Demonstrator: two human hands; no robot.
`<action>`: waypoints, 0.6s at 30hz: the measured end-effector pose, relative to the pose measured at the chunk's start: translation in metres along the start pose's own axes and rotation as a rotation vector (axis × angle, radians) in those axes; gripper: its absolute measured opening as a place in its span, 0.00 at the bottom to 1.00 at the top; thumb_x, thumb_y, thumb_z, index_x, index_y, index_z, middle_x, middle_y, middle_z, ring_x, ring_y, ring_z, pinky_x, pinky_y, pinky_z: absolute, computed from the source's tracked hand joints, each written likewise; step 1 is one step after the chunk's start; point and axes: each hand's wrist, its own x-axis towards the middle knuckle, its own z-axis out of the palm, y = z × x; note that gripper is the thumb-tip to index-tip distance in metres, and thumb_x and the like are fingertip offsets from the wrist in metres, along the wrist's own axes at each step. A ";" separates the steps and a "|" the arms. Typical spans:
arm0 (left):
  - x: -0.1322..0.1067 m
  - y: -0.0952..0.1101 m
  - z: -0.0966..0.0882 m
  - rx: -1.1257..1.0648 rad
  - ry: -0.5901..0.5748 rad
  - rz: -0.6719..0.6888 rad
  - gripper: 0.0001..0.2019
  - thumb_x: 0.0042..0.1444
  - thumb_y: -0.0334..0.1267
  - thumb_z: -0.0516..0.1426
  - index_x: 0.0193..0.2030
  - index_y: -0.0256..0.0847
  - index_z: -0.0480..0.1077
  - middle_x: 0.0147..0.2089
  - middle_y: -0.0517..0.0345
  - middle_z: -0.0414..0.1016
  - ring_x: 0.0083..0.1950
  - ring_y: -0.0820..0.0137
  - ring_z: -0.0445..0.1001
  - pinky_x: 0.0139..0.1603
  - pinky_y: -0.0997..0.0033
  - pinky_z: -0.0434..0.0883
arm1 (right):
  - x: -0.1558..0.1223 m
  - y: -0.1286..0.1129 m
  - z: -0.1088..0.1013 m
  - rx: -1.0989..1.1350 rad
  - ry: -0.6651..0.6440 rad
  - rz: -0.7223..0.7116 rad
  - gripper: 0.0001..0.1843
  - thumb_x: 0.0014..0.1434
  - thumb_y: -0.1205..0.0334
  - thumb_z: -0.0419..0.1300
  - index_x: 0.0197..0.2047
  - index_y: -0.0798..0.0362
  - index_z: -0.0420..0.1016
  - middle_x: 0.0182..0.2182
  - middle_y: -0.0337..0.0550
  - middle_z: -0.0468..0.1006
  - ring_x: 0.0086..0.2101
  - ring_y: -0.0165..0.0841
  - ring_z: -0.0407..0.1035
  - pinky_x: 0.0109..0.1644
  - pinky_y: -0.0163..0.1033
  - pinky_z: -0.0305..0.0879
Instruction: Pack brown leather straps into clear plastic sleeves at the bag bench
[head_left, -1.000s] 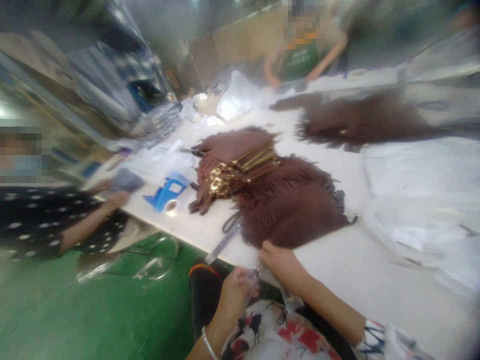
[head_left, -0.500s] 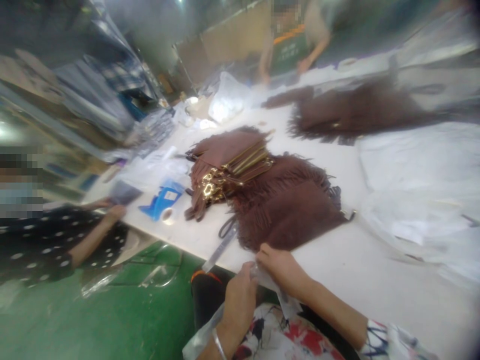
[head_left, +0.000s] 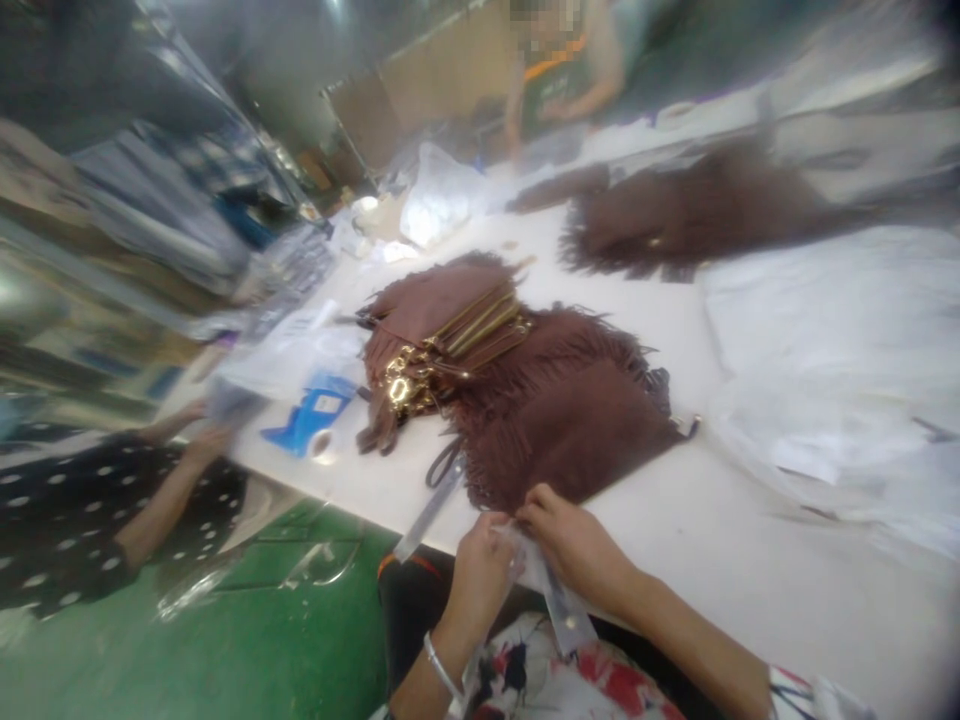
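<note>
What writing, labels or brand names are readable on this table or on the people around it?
No text can be read anywhere.
White label on the blue packet: too blurred.
Print on the far person's green apron: too blurred.
Gold fittings on the brown fringed bags: no lettering can be made out.
Clear plastic bag pinched by left hand and right hand: no print shows.

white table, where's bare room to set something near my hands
Bare white tabletop lies right of the right hand, between the brown fringed suede bag and the clear plastic sheets. A narrow strip runs along the near edge left of the bag. The far left, around the blue packet, is crowded.
</note>
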 end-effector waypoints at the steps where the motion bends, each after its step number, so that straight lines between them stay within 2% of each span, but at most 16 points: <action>1: 0.002 0.001 0.001 0.011 0.003 -0.005 0.10 0.54 0.35 0.53 0.44 0.41 0.65 0.25 0.65 0.67 0.24 0.73 0.68 0.26 0.75 0.69 | 0.000 0.000 0.001 0.012 0.004 0.003 0.13 0.61 0.73 0.49 0.46 0.51 0.69 0.44 0.43 0.66 0.39 0.31 0.68 0.43 0.35 0.65; 8: 0.020 0.005 0.006 0.163 0.058 -0.020 0.02 0.56 0.36 0.53 0.36 0.43 0.64 0.24 0.63 0.70 0.25 0.72 0.70 0.25 0.76 0.64 | 0.000 0.004 0.001 0.059 0.018 -0.009 0.12 0.63 0.71 0.49 0.45 0.52 0.69 0.42 0.44 0.66 0.40 0.33 0.67 0.45 0.38 0.66; 12: 0.028 0.007 0.004 0.249 0.100 0.003 0.02 0.55 0.36 0.55 0.32 0.44 0.65 0.22 0.62 0.69 0.27 0.69 0.70 0.29 0.72 0.63 | -0.007 -0.001 -0.001 0.086 0.062 -0.044 0.15 0.62 0.71 0.50 0.52 0.52 0.65 0.44 0.45 0.67 0.44 0.35 0.66 0.47 0.39 0.66; 14: 0.031 0.008 0.003 0.277 0.117 0.024 0.04 0.55 0.35 0.55 0.30 0.44 0.65 0.23 0.61 0.68 0.29 0.67 0.70 0.31 0.71 0.63 | -0.012 -0.006 0.002 0.040 0.064 -0.082 0.16 0.63 0.71 0.51 0.53 0.52 0.64 0.44 0.45 0.68 0.44 0.36 0.66 0.47 0.40 0.66; 18: 0.037 0.014 0.001 0.291 0.134 0.071 0.09 0.55 0.32 0.54 0.24 0.43 0.63 0.24 0.61 0.66 0.32 0.67 0.67 0.35 0.69 0.61 | -0.015 -0.013 0.012 -0.211 0.018 -0.175 0.09 0.65 0.68 0.52 0.48 0.54 0.68 0.43 0.46 0.70 0.41 0.37 0.66 0.43 0.41 0.65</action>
